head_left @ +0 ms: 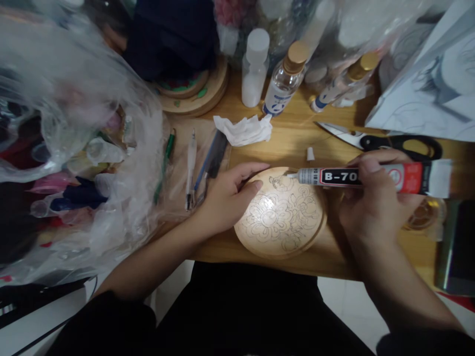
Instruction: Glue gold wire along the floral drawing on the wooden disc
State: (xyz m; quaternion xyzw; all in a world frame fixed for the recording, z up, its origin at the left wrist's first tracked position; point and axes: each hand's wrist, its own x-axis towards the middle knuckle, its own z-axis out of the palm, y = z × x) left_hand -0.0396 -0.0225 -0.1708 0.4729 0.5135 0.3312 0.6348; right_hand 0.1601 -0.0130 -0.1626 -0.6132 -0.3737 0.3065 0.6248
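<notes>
A round wooden lid or box (274,212) with a flower pattern drawn in thin dark lines lies at the table's front edge. My left hand (232,195) grips its upper left rim, thumb on top and fingers along the far side. In my right hand (374,198) is a glue tube (341,177) marked "B-70", held level between thumb and fingers. Its white nozzle points left and sits at the upper part of the drawing; whether it touches the wood I cannot tell. A small white cap (310,154) stands just beyond the tube.
Black-handled scissors (393,143), a crumpled tissue (245,131) and several bottles (284,81) are at the back. Pens (191,168) lie left of my hand, beside a big clear plastic bag (122,198). A dark phone-like object (458,247) rests at the right edge.
</notes>
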